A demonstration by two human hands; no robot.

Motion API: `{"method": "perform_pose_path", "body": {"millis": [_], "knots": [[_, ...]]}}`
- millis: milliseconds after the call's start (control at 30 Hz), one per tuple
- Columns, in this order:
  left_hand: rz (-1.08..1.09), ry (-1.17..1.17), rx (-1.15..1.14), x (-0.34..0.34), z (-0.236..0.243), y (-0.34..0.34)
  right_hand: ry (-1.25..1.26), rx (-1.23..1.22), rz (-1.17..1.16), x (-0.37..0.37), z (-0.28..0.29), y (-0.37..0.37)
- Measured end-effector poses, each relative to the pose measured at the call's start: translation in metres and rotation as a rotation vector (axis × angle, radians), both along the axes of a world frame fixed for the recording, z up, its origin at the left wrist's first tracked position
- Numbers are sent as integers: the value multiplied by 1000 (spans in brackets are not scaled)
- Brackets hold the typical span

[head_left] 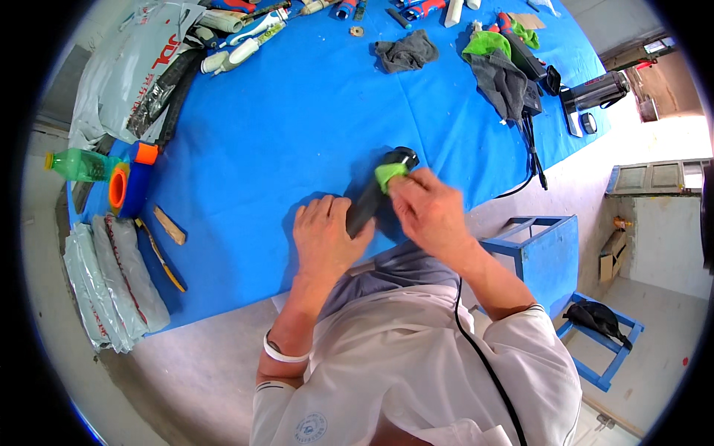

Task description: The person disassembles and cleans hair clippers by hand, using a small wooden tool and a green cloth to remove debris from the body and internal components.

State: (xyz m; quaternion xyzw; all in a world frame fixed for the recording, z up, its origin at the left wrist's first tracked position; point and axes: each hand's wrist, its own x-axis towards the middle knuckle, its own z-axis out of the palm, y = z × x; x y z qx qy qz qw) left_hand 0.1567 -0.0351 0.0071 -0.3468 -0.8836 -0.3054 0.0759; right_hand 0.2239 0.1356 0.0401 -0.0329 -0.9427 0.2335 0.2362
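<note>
My left hand point(325, 232) is closed around the near end of a dark grey, stick-shaped device point(364, 209) with a glossy black head. It slants up and to the right over the blue cloth of the table. In my right hand point(433, 212) is a small bright green cloth point(390, 175), pinched and pressed against the device just below its black head. My fingers hide part of the device, so its exact kind does not show.
A grey rag point(407, 51) lies at the back, with another dark grey cloth point(502, 83) and a black cable point(532, 145) to its right. At left are a green bottle point(82, 165), an orange-and-blue tape dispenser point(132, 178) and plastic bags point(119, 279). A blue stool point(547, 256) stands right.
</note>
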Motion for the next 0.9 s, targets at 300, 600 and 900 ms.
{"method": "perform_pose_path", "body": {"millis": [300, 600, 900], "knots": [[18, 5, 20, 1, -1, -1, -1, 22, -70, -17, 5, 12], [6, -25, 14, 1, 1, 1, 47, -28, -133, -7, 1, -1], [4, -11, -3, 1, 0, -2, -8, 124, 90, -13, 4, -6]]}}
